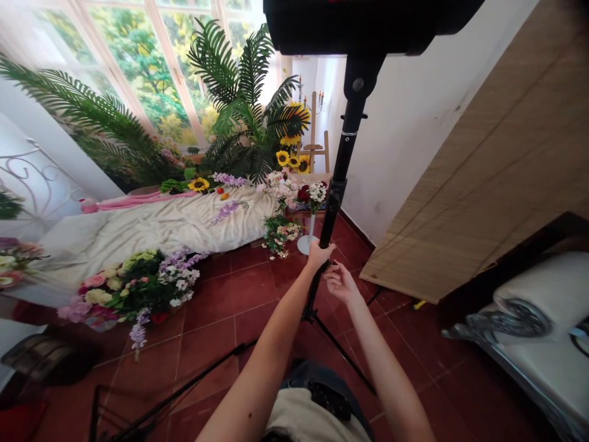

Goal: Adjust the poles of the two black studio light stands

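A black light stand rises in front of me, with a large black lamp head on top, partly cut off by the upper edge. My left hand is wrapped round the stand's pole, about midway up. Just below and to the right, my right hand has its fingers curled at a small black knob or lever on the pole; its fingertips seem to touch it. The stand's black legs spread over the floor near my body.
A bed with cream cloth and flowers lies to the left, under a window. Palm fronds and an easel stand behind. On the right are a leaning bamboo blind and a white-and-silver sofa. Another black stand reaches across the lower left.
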### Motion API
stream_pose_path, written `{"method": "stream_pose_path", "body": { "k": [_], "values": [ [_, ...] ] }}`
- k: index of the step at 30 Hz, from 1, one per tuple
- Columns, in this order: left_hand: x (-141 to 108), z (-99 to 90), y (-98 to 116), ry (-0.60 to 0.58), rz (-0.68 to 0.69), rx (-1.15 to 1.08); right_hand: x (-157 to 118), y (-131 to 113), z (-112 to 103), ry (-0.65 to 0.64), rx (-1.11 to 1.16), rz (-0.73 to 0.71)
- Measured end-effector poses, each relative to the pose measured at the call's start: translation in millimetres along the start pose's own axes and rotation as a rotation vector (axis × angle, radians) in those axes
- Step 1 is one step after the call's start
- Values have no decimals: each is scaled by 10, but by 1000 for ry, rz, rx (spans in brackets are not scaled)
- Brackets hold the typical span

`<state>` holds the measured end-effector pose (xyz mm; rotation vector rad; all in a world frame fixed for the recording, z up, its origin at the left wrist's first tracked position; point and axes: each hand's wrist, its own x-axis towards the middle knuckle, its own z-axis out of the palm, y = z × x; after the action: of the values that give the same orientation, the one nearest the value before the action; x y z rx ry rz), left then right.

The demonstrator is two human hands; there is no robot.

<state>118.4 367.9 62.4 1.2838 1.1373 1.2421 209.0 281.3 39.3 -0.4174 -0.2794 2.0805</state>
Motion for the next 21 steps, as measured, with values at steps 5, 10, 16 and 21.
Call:
{"method": "stream_pose_path", "body": {
  "k": [5,10,16,21],
  "values": [
    [26,18,-34,39,30,10,1,-47,1,37,-109,-69],
    [25,34,-43,93,14,9,40,61,25,289,-670,-322],
    [15,35,-52,114,8,61,-90,142,24,646,-1702,-512],
    [7,38,-46,106,7,8,-220,-219,24,417,-2070,-308]
  ]
}}
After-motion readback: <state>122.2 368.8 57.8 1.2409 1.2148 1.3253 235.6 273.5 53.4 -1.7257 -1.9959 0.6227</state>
